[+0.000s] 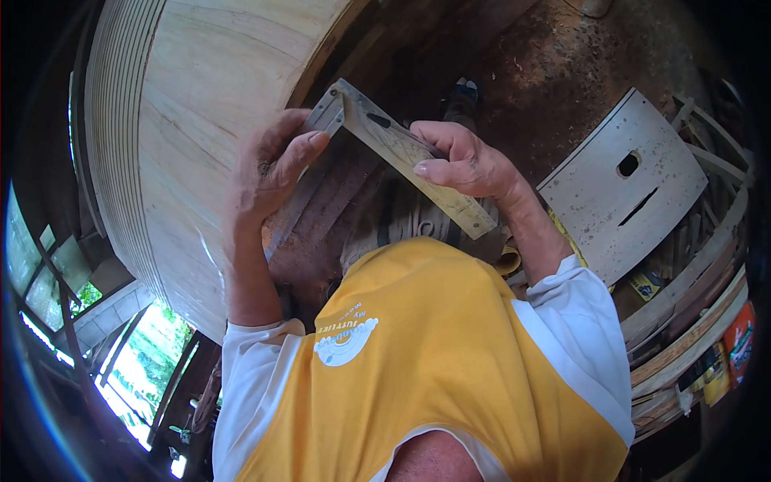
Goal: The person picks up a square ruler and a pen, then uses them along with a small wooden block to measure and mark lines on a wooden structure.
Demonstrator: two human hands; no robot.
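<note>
Between my two hands is an angled wooden piece, two narrow light strips [438, 186] meeting at a corner with small dark fastener heads and a dark oblong mark or hole. My left hand [273, 165] grips the short strip near the corner, thumb in front and fingers behind. Around the long strip, about midway along, closes my right hand [466, 161], its thumb lying on the face. The corner points up and away from me, while the long strip slants down to the right. My right hand's fingertips behind the strip are partly hidden.
A tall stack of plywood sheets [233, 64] fills the left. On the right leans a pale, spotted panel [618, 185] with a hole and slot, beside curved-looking boards [691, 321]. A shoe [466, 87] stands on the brown dirt floor [554, 64].
</note>
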